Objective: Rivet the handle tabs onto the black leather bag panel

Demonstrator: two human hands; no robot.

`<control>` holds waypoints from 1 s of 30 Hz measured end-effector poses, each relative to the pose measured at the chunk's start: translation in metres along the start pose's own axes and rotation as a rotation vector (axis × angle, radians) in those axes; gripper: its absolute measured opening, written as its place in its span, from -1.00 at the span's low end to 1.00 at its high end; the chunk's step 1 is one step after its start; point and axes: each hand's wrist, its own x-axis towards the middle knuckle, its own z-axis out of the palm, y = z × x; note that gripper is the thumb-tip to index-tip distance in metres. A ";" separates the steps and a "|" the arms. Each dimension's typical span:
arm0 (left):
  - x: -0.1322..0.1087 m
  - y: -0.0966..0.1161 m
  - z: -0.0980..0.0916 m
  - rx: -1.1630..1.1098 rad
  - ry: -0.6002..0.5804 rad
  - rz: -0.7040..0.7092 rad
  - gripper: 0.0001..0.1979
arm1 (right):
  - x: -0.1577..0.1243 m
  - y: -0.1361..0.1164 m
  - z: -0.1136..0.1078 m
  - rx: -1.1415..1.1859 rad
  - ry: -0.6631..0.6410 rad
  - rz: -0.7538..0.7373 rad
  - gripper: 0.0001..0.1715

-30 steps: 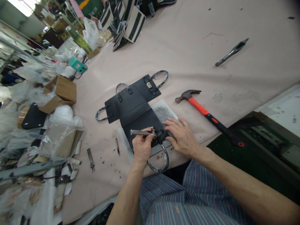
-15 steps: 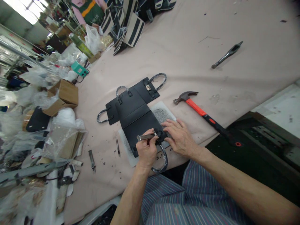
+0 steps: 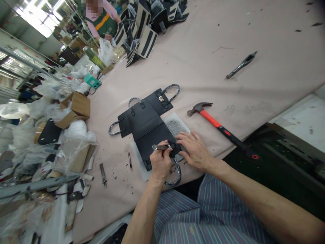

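Note:
My left hand [image 3: 160, 164] is closed round a metal punch [image 3: 159, 147], its tip hidden at the near end of a black bag panel [image 3: 156, 140]. Plastic-wrapped, the handle [image 3: 179, 173] of that panel loops out beneath my hands. My right hand [image 3: 194, 150] lies with fingers stretched out at the panel's right corner, thumb and fingertips touching its edge. Under the panel is a pale speckled slab [image 3: 175, 124]. Farther off lie joined bag pieces, one with a metal clasp [image 3: 160, 99].
A claw hammer [image 3: 215, 125] lies to the right, with a dark metal tool [image 3: 241, 66] beyond. Left of the slab are a small punch [image 3: 130, 161] and a pronged tool [image 3: 103, 175]. A cardboard box [image 3: 81, 106] and plastic bags crowd the left. A person [image 3: 101, 22] is at the far side.
The view has shifted slightly, bringing more of the far person into sight. The punch has tilted a little in my left hand; my right hand stays at the panel's corner.

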 end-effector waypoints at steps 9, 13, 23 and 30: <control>0.002 0.006 0.002 -0.059 -0.093 -0.069 -0.81 | -0.020 0.048 -0.078 -0.334 0.161 0.261 -0.57; 0.002 0.004 0.004 -0.112 -0.094 -0.119 -0.76 | -0.024 0.071 -0.095 -0.148 -0.051 0.681 -0.75; 0.004 0.003 0.001 -0.154 -0.124 -0.151 -0.83 | 0.013 0.008 -0.116 0.637 -0.171 1.035 -0.73; 0.005 0.006 -0.001 -0.116 -0.126 -0.138 -0.84 | 0.023 -0.067 -0.168 -0.041 0.100 0.149 -0.51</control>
